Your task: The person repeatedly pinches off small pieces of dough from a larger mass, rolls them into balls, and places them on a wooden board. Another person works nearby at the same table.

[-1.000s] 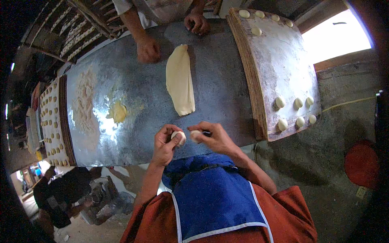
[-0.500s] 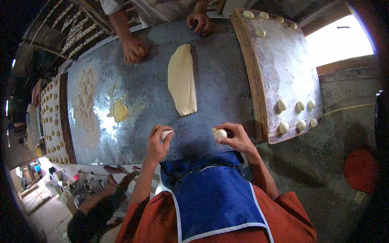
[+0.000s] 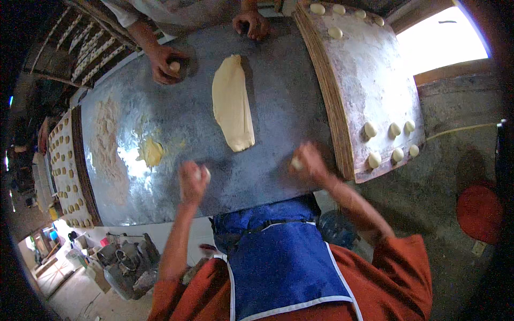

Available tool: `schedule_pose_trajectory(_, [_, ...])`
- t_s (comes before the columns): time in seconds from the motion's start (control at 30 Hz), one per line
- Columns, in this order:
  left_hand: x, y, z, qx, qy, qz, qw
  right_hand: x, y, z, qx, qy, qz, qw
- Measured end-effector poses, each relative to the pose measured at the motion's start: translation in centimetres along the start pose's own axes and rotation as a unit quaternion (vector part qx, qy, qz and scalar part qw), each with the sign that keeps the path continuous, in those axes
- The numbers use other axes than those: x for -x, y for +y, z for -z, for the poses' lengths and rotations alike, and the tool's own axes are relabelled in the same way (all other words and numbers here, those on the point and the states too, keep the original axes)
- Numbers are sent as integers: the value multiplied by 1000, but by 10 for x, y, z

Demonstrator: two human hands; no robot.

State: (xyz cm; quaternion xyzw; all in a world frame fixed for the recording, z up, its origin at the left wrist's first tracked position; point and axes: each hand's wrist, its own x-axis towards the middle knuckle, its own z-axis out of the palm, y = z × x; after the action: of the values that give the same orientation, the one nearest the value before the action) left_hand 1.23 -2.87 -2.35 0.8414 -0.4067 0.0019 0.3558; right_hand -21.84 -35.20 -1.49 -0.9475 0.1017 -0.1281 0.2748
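Observation:
My left hand is closed on a pale dough ball, low over the grey table top, to the right of a yellow smear of fat. My right hand, blurred by motion, is closed on another dough ball near the table's right part. A long folded strip of dough lies between and beyond my hands. Across the table, a co-worker's hand cups a dough ball; their other hand is curled at the far edge.
Stacked boards at the right carry several dough balls. Another stack with rows of small pieces is at the left. Flour is spread on the table's left. A slatted rack, red round object and floor clutter surround the table.
My hands, first close together near the front edge, have moved apart, each with dough. The co-worker's left-side hand has shifted further left; a dough ball now shows in it.

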Motion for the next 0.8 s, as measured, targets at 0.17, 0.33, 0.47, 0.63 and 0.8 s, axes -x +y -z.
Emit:
schedule_pose_trajectory(0.17, [-17, 51, -32, -14, 102, 108, 989, -44, -59, -38, 104, 151, -1, 983])
schedule_pose_trajectory(0.33, [1, -1, -1, 1, 35, -40, 999, 1, 6, -3, 36, 81, 24, 996])
schedule_pose_trajectory(0.47, [-30, 28, -15, 23, 119, 149, 981, -56, -44, -8, 34, 3, -148, 988])
schedule_pose_trajectory(0.63, [16, 10, 12, 11, 9, -86, 996, 39, 10, -10, -6, 5, -15, 1000])
schedule_pose_trajectory(0.8, [-17, 17, -14, 52, 135, 156, 977, -53, -41, -4, 28, 171, -6, 985])
